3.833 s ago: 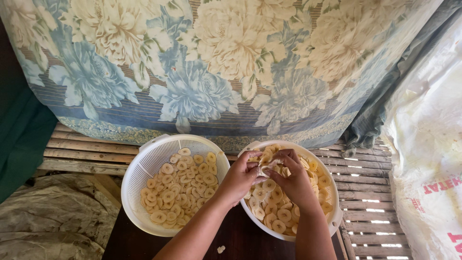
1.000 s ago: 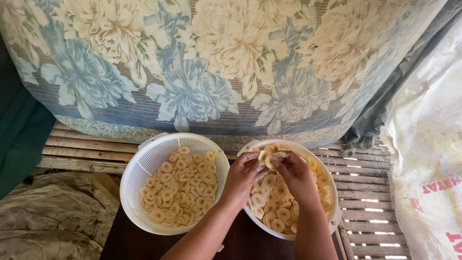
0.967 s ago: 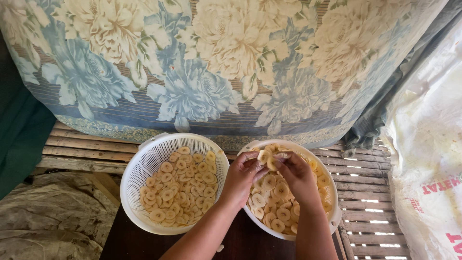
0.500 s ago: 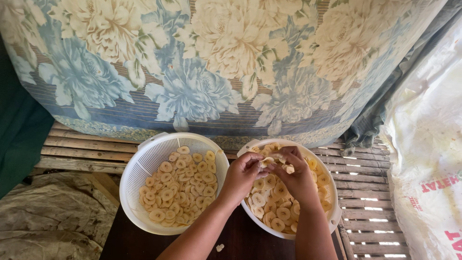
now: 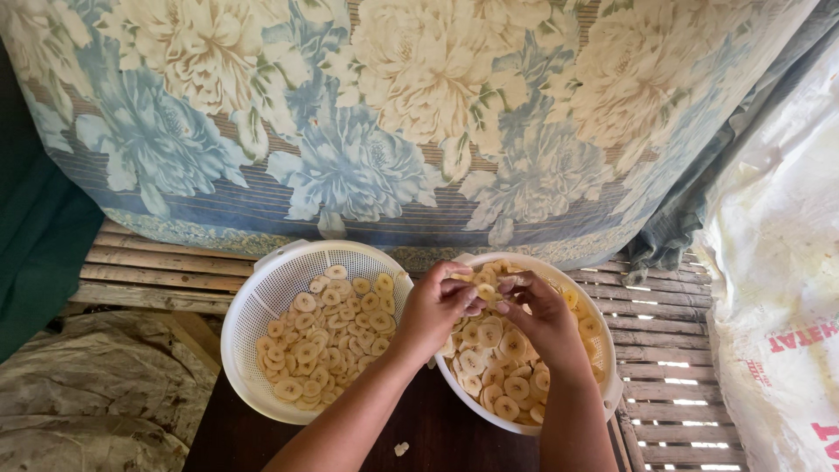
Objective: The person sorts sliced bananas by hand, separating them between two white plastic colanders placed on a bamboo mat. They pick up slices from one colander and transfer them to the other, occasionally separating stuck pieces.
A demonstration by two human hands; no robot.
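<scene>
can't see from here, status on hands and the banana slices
Left hand and right hand over white bowl, pinching banana slices. White colander alongside. Nothing in the way.

Perforated white plastic colander (image 5: 262, 306) looking matt, floral cloth (image 5: 393, 122) hanging soft, slatted bamboo bench (image 5: 157, 271) showing rough, woven plastic sack (image 5: 778, 262) creasing

— Where does the one view sit?
— On the person's head, looking steeply down, close over both hands (image 5: 489, 310) and two bowls (image 5: 262, 306).
— And ahead?
— A floral cloth (image 5: 393, 122) fills the top.
</scene>
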